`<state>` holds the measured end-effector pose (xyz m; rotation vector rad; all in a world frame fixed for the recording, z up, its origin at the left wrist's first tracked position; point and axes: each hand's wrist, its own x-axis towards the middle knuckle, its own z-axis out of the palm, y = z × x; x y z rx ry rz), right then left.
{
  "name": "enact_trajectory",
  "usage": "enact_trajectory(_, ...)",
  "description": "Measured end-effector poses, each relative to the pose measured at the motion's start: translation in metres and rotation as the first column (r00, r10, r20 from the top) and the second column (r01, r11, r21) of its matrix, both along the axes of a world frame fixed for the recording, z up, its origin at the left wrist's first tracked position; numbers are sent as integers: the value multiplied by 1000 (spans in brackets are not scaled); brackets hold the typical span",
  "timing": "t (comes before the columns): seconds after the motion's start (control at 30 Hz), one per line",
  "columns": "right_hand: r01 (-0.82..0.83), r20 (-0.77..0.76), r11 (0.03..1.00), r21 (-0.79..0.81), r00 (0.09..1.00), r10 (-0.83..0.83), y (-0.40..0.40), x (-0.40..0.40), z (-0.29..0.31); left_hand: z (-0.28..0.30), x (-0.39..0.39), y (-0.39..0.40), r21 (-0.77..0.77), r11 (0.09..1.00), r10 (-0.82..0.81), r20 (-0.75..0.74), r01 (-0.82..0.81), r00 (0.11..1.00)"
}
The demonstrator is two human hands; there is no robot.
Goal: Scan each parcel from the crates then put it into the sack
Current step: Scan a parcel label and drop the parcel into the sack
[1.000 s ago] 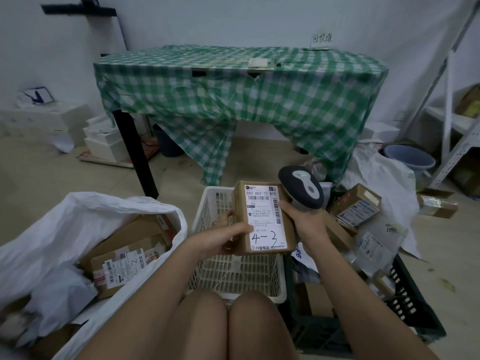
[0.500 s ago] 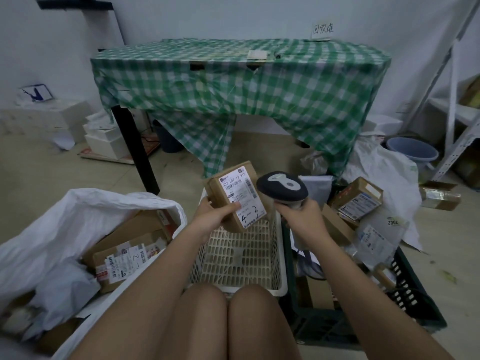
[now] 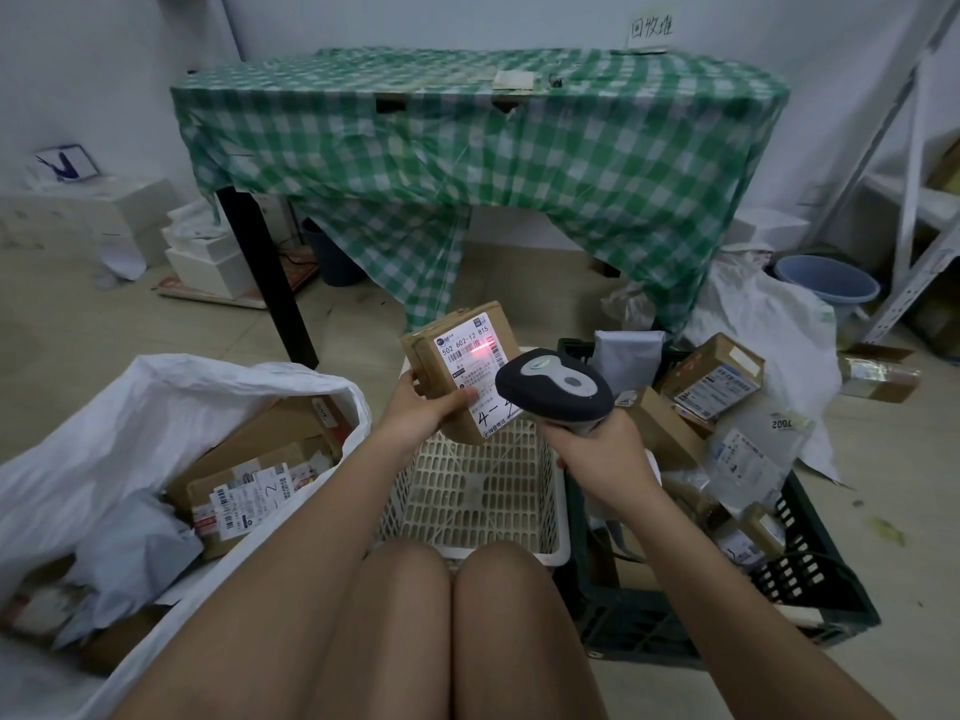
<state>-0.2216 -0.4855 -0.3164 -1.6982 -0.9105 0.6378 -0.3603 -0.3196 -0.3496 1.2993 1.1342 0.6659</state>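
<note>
Now tilted, labelled brown parcel (image 3: 460, 371) in left hand (image 3: 423, 407) shows red line; right hand (image 3: 597, 449) grips scanner (image 3: 553, 389).

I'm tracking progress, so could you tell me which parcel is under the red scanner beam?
The brown box gripped in the left hand, marked "4-"; the others lie unlit.

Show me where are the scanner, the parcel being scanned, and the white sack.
scanner (image 3: 554, 389): head view, on its dark head.
parcel (image 3: 470, 356): head view, on its white label.
white sack (image 3: 156, 402): head view, on its folded-back rim.
</note>
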Motion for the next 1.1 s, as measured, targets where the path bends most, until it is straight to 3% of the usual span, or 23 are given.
enact_trajectory(0.5,-15,-14,1000,-1,1000,15,-8,1,5,2,0,-9,-5,1000,-10,35,10,999)
enact_trajectory(0.67,-3,-85,999,34,996,6,-4,1,10,14,-7,-19,20,999,28,112,-31,993)
enact_trajectory(0.9,49,-242,985,167,970,-8,28,-39,37,51,-80,-29,75,957,238,351,-281,905)
enact_trajectory(1.1,-157,-90,986,54,983,161,88,-93,44,56,-188,-18,190,830,449,330,-524,830)
